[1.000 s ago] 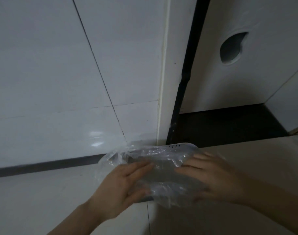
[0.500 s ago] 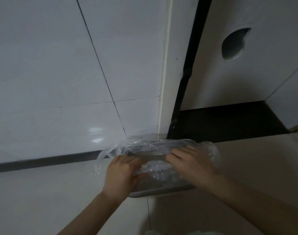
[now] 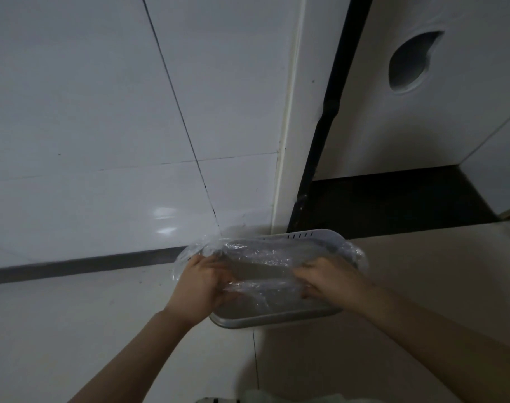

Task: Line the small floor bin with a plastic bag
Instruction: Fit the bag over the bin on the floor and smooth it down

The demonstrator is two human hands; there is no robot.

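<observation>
The bin (image 3: 277, 317) sits on the floor (image 3: 73, 330) right up against the tiled wall (image 3: 102, 112), by the corner where a dark gap (image 3: 393, 199) runs under a white cabinet (image 3: 451, 112); the clear plastic bag (image 3: 262, 257) is draped over its mouth, bunched at the far left corner and hanging over the right end; the near rim looks bare.

Left hand (image 3: 202, 286) has its fingers curled shut on the film at the left end; right hand (image 3: 329, 279) pinches a fold of the same film at the right end, fingers closed on it.

That bag looks super thin and floppy, weighs nothing, a bit slippery and probably clingy; I'd guess it tears if you yank it over a corner; best grabbed right at the open edge, a bit of slack bunched up, then rolled over the rim. The bin seems light too, so it may slide; the wall behind leaves little room for tucking the far side.
</observation>
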